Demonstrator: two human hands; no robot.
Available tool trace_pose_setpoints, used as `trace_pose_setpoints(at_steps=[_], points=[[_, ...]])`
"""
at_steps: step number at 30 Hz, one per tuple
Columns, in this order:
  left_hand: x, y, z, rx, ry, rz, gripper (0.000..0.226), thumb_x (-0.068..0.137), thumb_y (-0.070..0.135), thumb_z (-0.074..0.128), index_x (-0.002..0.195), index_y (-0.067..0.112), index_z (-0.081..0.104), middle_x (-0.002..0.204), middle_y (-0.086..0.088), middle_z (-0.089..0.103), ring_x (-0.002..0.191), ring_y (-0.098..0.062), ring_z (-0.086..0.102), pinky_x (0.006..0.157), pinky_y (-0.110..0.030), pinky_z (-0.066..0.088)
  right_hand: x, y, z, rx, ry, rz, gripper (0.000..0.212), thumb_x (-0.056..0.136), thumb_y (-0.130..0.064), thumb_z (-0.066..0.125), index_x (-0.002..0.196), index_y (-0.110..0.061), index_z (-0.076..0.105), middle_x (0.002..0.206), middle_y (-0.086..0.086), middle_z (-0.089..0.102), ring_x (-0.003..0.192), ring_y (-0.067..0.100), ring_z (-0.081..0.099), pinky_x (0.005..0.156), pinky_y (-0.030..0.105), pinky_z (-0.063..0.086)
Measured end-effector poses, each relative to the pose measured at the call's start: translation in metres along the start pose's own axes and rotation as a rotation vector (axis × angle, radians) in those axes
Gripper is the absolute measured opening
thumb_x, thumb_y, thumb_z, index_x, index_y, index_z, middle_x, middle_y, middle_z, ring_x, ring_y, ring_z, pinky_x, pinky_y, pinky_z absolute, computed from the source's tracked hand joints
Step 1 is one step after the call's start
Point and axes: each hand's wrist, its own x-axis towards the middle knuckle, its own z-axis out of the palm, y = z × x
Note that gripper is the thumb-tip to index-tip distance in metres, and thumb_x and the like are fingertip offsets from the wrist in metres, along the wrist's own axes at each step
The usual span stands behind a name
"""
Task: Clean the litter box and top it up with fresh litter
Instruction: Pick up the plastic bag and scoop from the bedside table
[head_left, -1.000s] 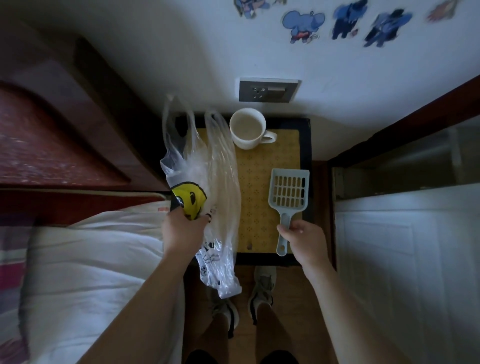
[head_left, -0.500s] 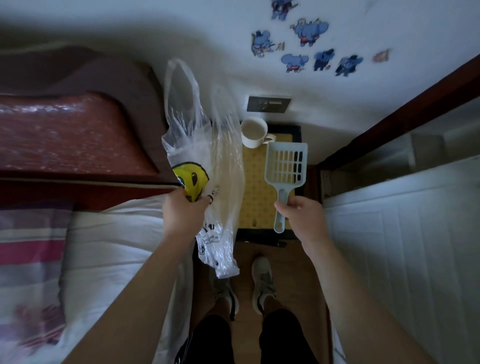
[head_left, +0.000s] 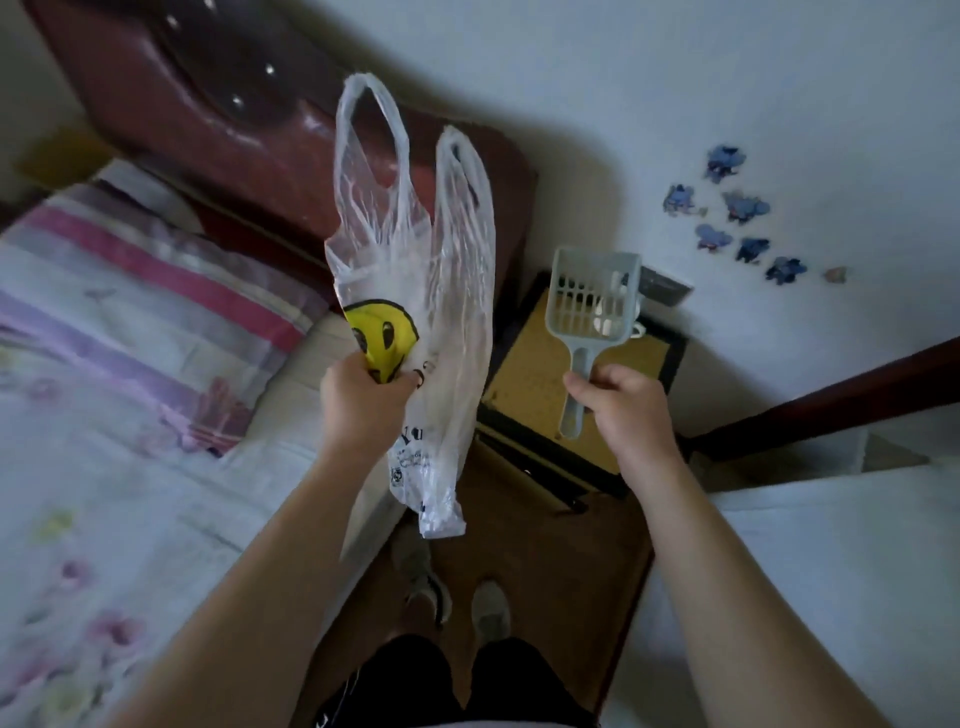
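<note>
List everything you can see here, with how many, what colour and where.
plastic bag: 1, clear with yellow smiley, held up
litter scoop: 1, pale blue-grey, above the table
mug: 1, white, on table, mostly behind scoop
bedside table: 1, yellow top, black frame, by wall
wall socket: 1, grey, on wall behind table
stickers: about seven, mostly blue, on wall
headboard: 1, dark red, upper left
pillow: 1, pink-purple striped, on bed
shoes: 2, grey, on floor
left hand: grips the bag
right hand: grips the scoop handle

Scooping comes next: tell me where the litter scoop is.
Head view, right of centre: the right hand grips the litter scoop by its handle, over the yellow-topped table, beside the plastic bag.
</note>
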Motion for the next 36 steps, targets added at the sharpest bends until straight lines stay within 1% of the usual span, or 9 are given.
trace_pose_setpoints(at_steps=[5, 8, 12, 18, 23, 26, 30, 33, 36], points=[[-0.045, -0.047, -0.093, -0.04, 0.237, -0.113, 0.036, 0.077, 0.016, 0.078, 0.063, -0.008, 0.054, 0.053, -0.009, 0.049, 0.05, -0.021, 0.041, 0.05, -0.029, 0.034, -0.058, -0.032, 0.052, -0.116, -0.181, -0.13, 0.007, 0.089, -0.023, 0.074, 0.082, -0.021, 0.075, 0.071, -0.014, 0.074, 0.066, -0.004, 0.068, 0.06, 0.014, 0.045], [-0.082, -0.086, -0.154, -0.088, 0.334, -0.21, 0.031, 0.077, 0.016, 0.076, 0.062, -0.001, 0.054, 0.052, -0.009, 0.051, 0.05, -0.022, 0.045, 0.049, -0.029, 0.034, -0.102, -0.044, 0.104, -0.16, -0.317, -0.18, 0.002, 0.088, -0.021, 0.074, 0.089, -0.02, 0.077, 0.082, -0.009, 0.077, 0.073, 0.001, 0.072, 0.064, 0.017, 0.051], [-0.139, -0.152, -0.24, -0.167, 0.471, -0.284, 0.033, 0.077, 0.014, 0.07, 0.061, -0.001, 0.046, 0.051, -0.011, 0.046, 0.048, -0.022, 0.041, 0.049, -0.029, 0.03, -0.168, -0.045, 0.198, -0.262, -0.484, -0.278, 0.007, 0.086, -0.021, 0.077, 0.086, -0.014, 0.077, 0.082, -0.003, 0.077, 0.078, 0.014, 0.073, 0.07, 0.025, 0.053], [-0.245, -0.276, -0.379, -0.231, 0.689, -0.356, 0.039, 0.076, 0.008, 0.067, 0.057, 0.001, 0.034, 0.049, -0.005, 0.032, 0.05, -0.018, 0.029, 0.051, -0.032, 0.025, -0.311, -0.024, 0.354, -0.299, -0.726, -0.341, 0.007, 0.086, -0.019, 0.077, 0.083, -0.012, 0.075, 0.073, -0.005, 0.073, 0.067, 0.009, 0.067, 0.062, 0.02, 0.046], [-0.347, -0.365, -0.481, -0.206, 0.899, -0.449, 0.041, 0.076, 0.004, 0.067, 0.055, 0.004, 0.032, 0.046, 0.001, 0.03, 0.046, -0.012, 0.025, 0.047, -0.025, 0.024, -0.449, 0.002, 0.465, -0.315, -0.968, -0.384, 0.012, 0.086, -0.011, 0.076, 0.075, -0.015, 0.072, 0.069, -0.005, 0.072, 0.054, -0.001, 0.063, 0.052, 0.013, 0.046], [-0.414, -0.407, -0.529, -0.218, 1.049, -0.519, 0.046, 0.078, 0.004, 0.069, 0.054, 0.01, 0.029, 0.045, 0.005, 0.027, 0.046, -0.011, 0.025, 0.05, -0.027, 0.025, -0.525, 0.014, 0.514, -0.35, -1.1, -0.421, 0.014, 0.085, -0.01, 0.076, 0.074, -0.014, 0.071, 0.063, -0.007, 0.07, 0.051, -0.002, 0.062, 0.05, 0.012, 0.045], [-0.5, -0.451, -0.576, -0.164, 1.24, -0.629, 0.042, 0.08, 0.01, 0.073, 0.06, -0.002, 0.037, 0.051, -0.013, 0.035, 0.051, -0.017, 0.03, 0.053, -0.031, 0.03, -0.621, 0.03, 0.568, -0.416, -1.283, -0.416, 0.007, 0.086, -0.007, 0.075, 0.084, -0.002, 0.071, 0.067, 0.002, 0.068, 0.048, 0.005, 0.059, 0.046, 0.014, 0.044], [-0.557, -0.475, -0.601, -0.145, 1.362, -0.721, 0.038, 0.081, 0.011, 0.072, 0.061, -0.004, 0.045, 0.051, -0.014, 0.042, 0.047, -0.012, 0.034, 0.047, -0.02, 0.028, -0.69, 0.047, 0.607, -0.458, -1.421, -0.424, 0.008, 0.087, -0.004, 0.073, 0.081, -0.002, 0.069, 0.063, 0.002, 0.064, 0.041, -0.001, 0.054, 0.043, 0.012, 0.04], [-0.61, -0.504, -0.627, -0.14, 1.49, -0.787, 0.035, 0.081, 0.008, 0.072, 0.061, -0.006, 0.047, 0.053, -0.014, 0.044, 0.049, -0.01, 0.033, 0.047, -0.018, 0.028, -0.757, 0.07, 0.647, -0.49, -1.548, -0.445, 0.011, 0.087, -0.003, 0.073, 0.077, -0.007, 0.07, 0.063, 0.001, 0.065, 0.044, -0.001, 0.055, 0.044, 0.011, 0.04]])
